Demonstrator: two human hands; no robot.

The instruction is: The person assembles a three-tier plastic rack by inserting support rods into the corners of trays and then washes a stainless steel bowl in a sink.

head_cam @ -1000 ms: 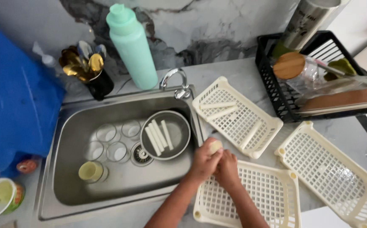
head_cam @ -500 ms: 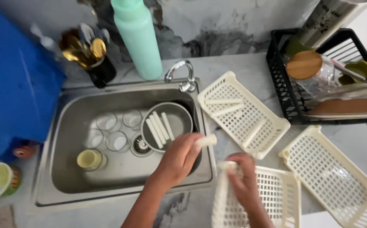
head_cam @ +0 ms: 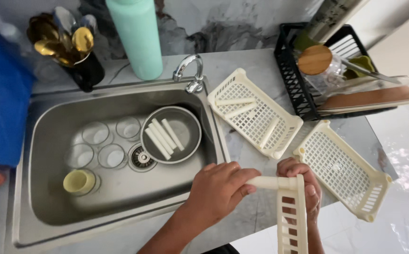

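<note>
While a blue cloth (head_cam: 0, 99) fills the far left edge, a black holder of gold and silver spoons (head_cam: 68, 47) stands behind the stainless steel sink (head_cam: 115, 202), with a tall mint-green bottle (head_cam: 137, 35) just to its right, near the chrome tap (head_cam: 190, 73). Down in the sink: four clear glasses (head_cam: 103, 146) upright around the drain, a pale yellow cup (head_cam: 78, 182) at front left, a round grey metal pan (head_cam: 171, 135) holding four cream plastic rods (head_cam: 163, 136). Left hand (head_cam: 218, 188) curled closed, gripping one cream plastic tube (head_cam: 270, 182) by its left end, over the sink's front right corner. Tube's right end meets the top corner of a cream perforated plastic tray (head_cam: 293, 221), held edge-on and upright. Right hand (head_cam: 303, 186) closed around that tray corner, partly hidden behind it. On the grey marble counter (head_cam: 247, 146), a second cream tray (head_cam: 254, 113) lies flat with three loose rods inside, a third cream tray (head_cam: 343, 169) flat to its right. Black wire rack (head_cam: 294, 70) at back right holds a wooden-lidded glass jar (head_cam: 320, 66) and a wooden board (head_cam: 374, 99).
</note>
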